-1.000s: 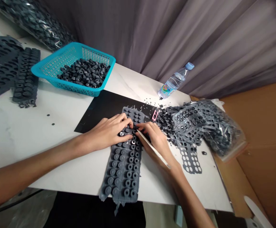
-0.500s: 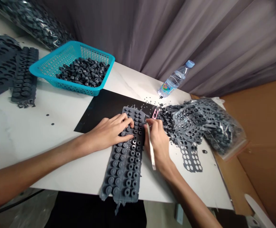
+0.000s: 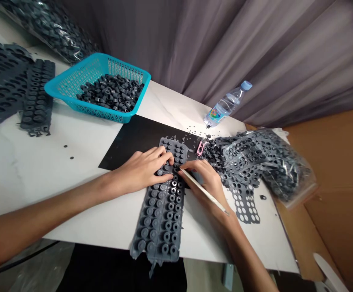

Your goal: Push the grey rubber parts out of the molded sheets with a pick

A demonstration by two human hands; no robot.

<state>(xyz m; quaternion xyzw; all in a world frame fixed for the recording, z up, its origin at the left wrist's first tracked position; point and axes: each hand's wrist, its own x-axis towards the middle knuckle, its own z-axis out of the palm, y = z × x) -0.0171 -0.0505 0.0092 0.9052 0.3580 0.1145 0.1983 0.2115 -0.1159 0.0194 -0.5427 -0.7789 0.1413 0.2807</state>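
Observation:
A dark grey moulded rubber sheet (image 3: pixel 159 207) with rows of round raised plugs lies lengthwise before me, its far end on a black mat (image 3: pixel 115 150). In its right-hand rows many plugs show open holes; the left-hand ones look capped. My left hand (image 3: pixel 153 166) holds the sheet down near its upper half, fingers curled and thumb against the plugs. Over the sheet's right edge, my right hand (image 3: pixel 206 182) pinches a slim white pen-like tool (image 3: pixel 205 191), its tip at a plug in the right-hand rows. The fingertips partly hide that tip.
A turquoise basket (image 3: pixel 97 108) of small black rubber rings stands at the back left, beside more moulded sheets (image 3: pixel 38 97). Pink snips (image 3: pixel 200 147), a water bottle (image 3: pixel 225 106), punched scrap sheets (image 3: pixel 246 158) and a plastic bag (image 3: pixel 298 178) lie to the right.
My right hand has moved left onto the sheet's edge, and the white tool has swung from nearly upright to slanting, its tip now at a plug. My left hand stays on the sheet.

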